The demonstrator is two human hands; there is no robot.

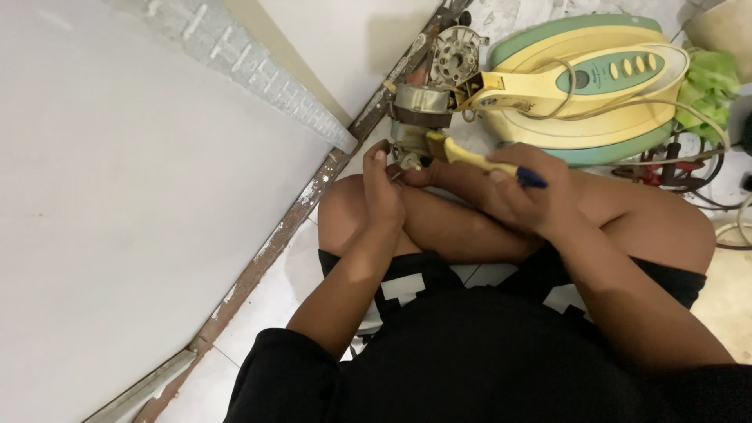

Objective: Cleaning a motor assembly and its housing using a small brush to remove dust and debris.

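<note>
My right hand (523,196) grips the yellow-handled tool (470,159), its tip at the small fan motor (415,117) on the floor by my knees. My left hand (384,184) pinches narrowly beside it. I judge the tip could slip and jab my fingers. Behind lies the yellow-green fan base (587,94), its green oval button panel (607,74) facing up.
</note>
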